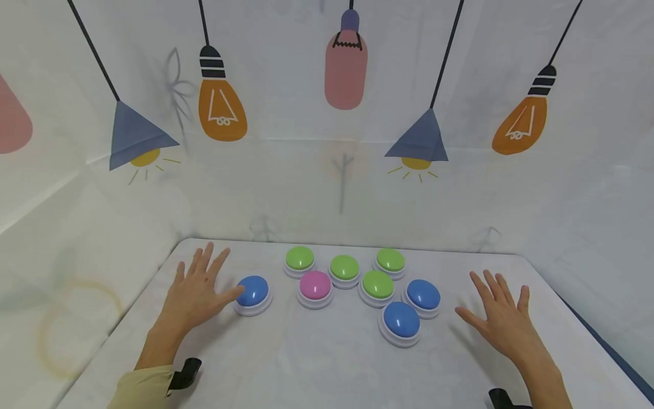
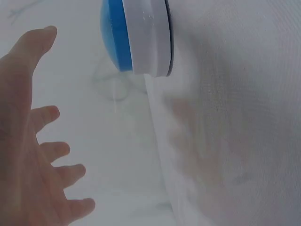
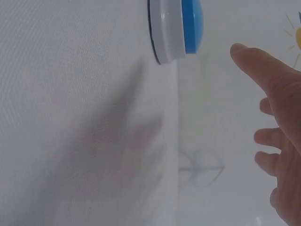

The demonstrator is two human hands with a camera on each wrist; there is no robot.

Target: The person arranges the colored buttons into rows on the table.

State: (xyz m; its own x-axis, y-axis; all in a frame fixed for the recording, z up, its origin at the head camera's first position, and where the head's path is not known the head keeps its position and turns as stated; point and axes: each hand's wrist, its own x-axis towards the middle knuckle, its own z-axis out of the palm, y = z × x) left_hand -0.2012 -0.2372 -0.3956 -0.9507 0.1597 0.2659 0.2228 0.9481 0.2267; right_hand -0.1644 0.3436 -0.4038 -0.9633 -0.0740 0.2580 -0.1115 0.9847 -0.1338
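Note:
My left hand [image 1: 196, 292] hovers over the left side of the table with its fingers spread. Its thumb overlaps the edge of a blue button [image 1: 254, 291] on a white base in the head view, but the left wrist view shows a gap between thumb and button [image 2: 117, 35]. On the right, my right hand [image 1: 503, 321] is held above the table, fingers apart and holding nothing. Nearest to it are two blue buttons, one farther back [image 1: 424, 294] and one closer to me [image 1: 401, 320]. The right wrist view shows a blue button [image 3: 192, 26] beyond the thumb.
Between the hands stand a pink button [image 1: 315, 285] and several green buttons [image 1: 344, 267]. The white table [image 1: 306, 363] meets a pale cloth wall [image 1: 286, 187] printed with lamps and bulbs. Dark wrist straps show at both forearms.

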